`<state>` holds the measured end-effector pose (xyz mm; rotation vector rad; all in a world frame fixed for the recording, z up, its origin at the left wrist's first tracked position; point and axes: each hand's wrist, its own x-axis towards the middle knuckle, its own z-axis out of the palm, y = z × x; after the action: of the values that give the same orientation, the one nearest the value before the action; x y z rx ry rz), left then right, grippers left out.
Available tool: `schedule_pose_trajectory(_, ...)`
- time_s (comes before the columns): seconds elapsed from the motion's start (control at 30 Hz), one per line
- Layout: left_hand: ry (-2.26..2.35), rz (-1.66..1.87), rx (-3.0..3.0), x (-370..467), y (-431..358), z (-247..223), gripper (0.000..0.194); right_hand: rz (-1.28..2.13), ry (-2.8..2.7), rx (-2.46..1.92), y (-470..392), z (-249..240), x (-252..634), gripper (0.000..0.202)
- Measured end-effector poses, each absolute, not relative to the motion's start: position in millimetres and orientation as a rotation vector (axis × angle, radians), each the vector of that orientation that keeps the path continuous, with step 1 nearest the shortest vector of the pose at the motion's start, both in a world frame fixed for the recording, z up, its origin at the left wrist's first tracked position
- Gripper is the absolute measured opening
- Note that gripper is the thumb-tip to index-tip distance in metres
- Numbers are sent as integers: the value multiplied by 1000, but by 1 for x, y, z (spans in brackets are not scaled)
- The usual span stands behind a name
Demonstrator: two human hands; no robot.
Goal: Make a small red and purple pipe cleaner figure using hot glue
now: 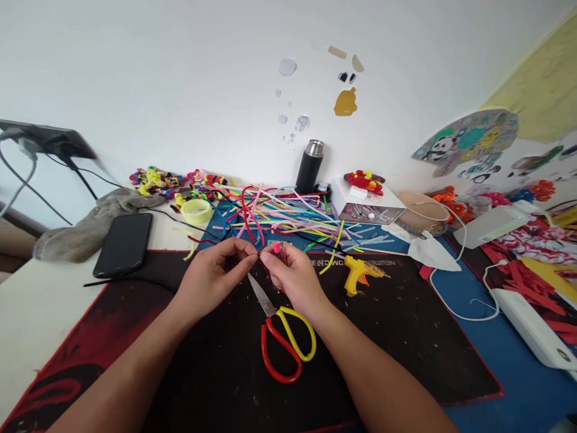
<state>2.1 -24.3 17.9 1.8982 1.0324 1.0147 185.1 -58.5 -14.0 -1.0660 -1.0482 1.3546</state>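
Over the middle of the dark mat, my left hand (215,278) and my right hand (295,278) meet with their fingertips almost touching. The left thumb and forefinger are closed in a pinch around a thin dark strand, mostly hidden. Curled fingers of the right hand hold a small fuzzy craft piece (276,247) with a bright pink tip; the rest of it is covered. Just below the hands lie scissors (269,311) with one red and one yellow handle, blades pointing away. To the right rests a yellow glue gun (356,276).
A pile of coloured pipe cleaners (279,213) spreads behind the hands. Left of it are a yellow-green tape roll (197,211) and a phone (123,245). Farther back stand a black thermos (309,168) and a white box (367,201). A white power strip (532,328) lies at right.
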Motion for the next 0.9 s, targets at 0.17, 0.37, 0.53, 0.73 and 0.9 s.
schedule_pose_trajectory(0.17,1029,988,1894,0,-23,14,20,1348,-1054,-1081,-58,-14,185,35)
schedule_pose_trajectory(0.37,1081,1040,1826,-6,-18,12,27,1306,-1051,-1118,-59,-8,186,33)
schedule_pose_trajectory(0.53,1052,1028,1840,-4,-21,17,25,1288,-1074,-1137,-60,-6,186,32)
schedule_pose_trajectory(0.73,1040,971,1918,-3,-21,18,24,1268,-1100,-1166,-61,-8,187,35)
schedule_pose_trajectory(0.9,1032,941,1951,-4,-21,18,24,1263,-1108,-1171,-62,-6,186,34)
